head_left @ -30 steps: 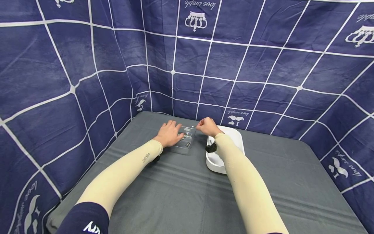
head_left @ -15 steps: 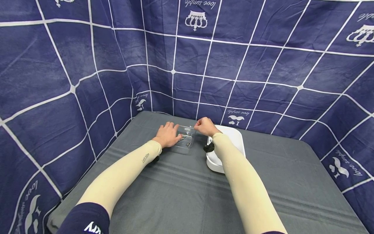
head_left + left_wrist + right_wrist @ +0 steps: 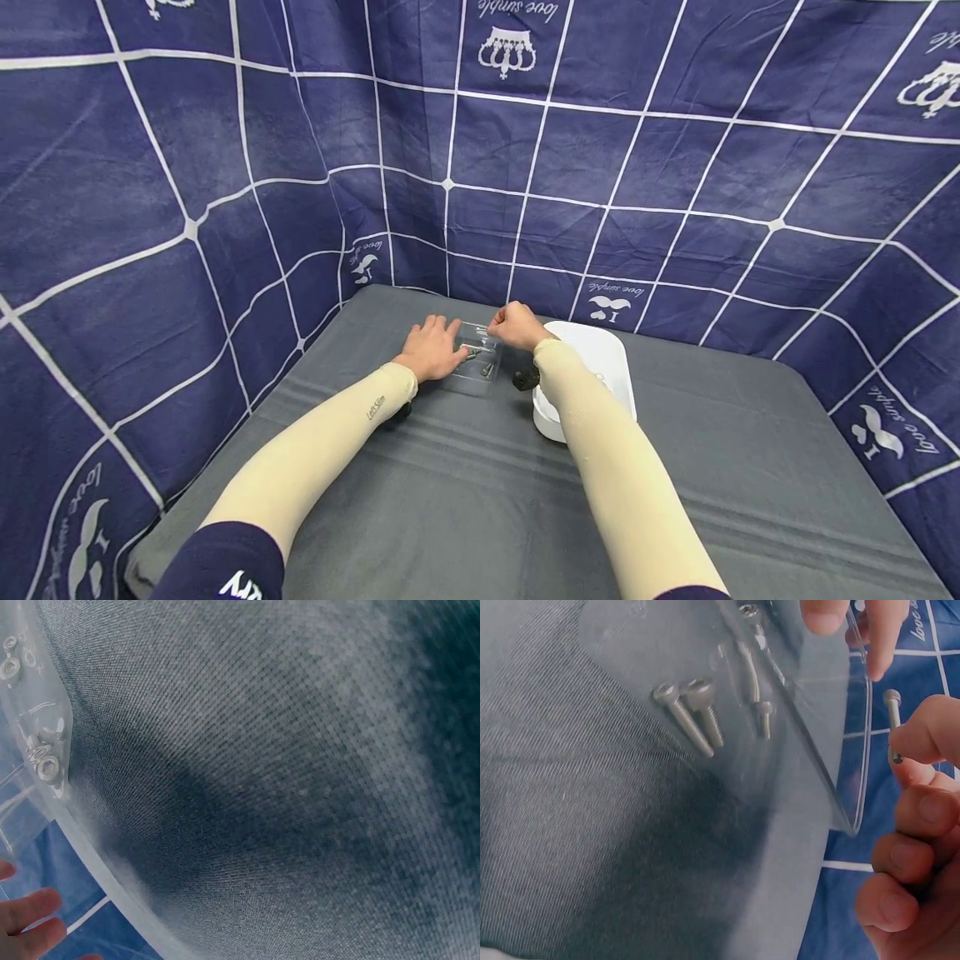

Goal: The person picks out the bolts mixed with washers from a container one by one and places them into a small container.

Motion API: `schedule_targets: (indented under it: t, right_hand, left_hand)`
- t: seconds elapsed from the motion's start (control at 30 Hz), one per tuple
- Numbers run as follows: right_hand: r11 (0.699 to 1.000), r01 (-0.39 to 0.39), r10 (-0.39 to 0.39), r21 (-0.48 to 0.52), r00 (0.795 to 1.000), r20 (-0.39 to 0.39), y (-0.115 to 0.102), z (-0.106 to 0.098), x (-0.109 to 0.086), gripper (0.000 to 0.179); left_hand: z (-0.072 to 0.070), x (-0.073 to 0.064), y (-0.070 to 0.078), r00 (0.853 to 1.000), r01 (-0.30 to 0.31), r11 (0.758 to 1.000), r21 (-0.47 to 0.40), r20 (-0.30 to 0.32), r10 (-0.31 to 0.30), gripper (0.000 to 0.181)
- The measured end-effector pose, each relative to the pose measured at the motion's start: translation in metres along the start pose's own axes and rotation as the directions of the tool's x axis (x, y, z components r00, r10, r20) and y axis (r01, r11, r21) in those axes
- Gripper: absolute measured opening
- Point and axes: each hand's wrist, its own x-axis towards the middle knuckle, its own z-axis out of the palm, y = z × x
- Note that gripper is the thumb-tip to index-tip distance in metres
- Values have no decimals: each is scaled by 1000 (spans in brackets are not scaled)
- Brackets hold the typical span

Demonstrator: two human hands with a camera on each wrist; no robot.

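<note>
A clear plastic box (image 3: pixel 471 379) lies on the grey cloth, with several metal socket-head bolts inside. Two larger bolts (image 3: pixel 684 720) lie side by side in the right wrist view. My left hand (image 3: pixel 431 350) rests on the box's left side with its fingers spread; its fingers (image 3: pixel 34 911) appear at the left wrist view's lower left corner. Over the box's right rim, my right hand (image 3: pixel 516 325) pinches a small socket-head bolt (image 3: pixel 892 705) between thumb and forefinger. Seen from the right wrist, that bolt stands nearly upright, head up, just outside the box's rim (image 3: pixel 868 750).
Partly under my right forearm stands a white tray (image 3: pixel 551 425), with small pale rounded shapes inside too small to identify. Grey cloth (image 3: pixel 420 508) covers the surface. A blue curtain (image 3: pixel 570 150) with white lines rises behind and at both sides.
My right hand has moved left with the bolt, from beside the white tray to over the box's right rim. My left hand has stayed almost in place.
</note>
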Motion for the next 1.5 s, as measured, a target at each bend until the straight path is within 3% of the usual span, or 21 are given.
schedule_targets:
  t: [0.27,0.4,0.6,0.83,1.5]
  right_hand:
    - [997,-8,14,-73,996,86,-2,6,7,23]
    - [995,-21,28,-95,997,69,1,6,9,23]
    - [997,-2,8,-76,996,86,-1,8,9,40]
    - [995,-10,16,-96,998,54,2,5,4,18]
    - [999,10,-11,-31,999,-34,15,-15,-7,12]
  left_hand:
    - [1,0,3,1000,9,1000,6,-2,-9,68]
    - [2,2,7,1000,-1,1000,-2,-6,1,68]
    - [3,-2,7,1000,8,1000,-4,9,-8,68]
    - [2,-2,10,1000,-6,1000,-4,9,6,69]
    - [-3,4,2,1000,-29,998,59,1,29,71]
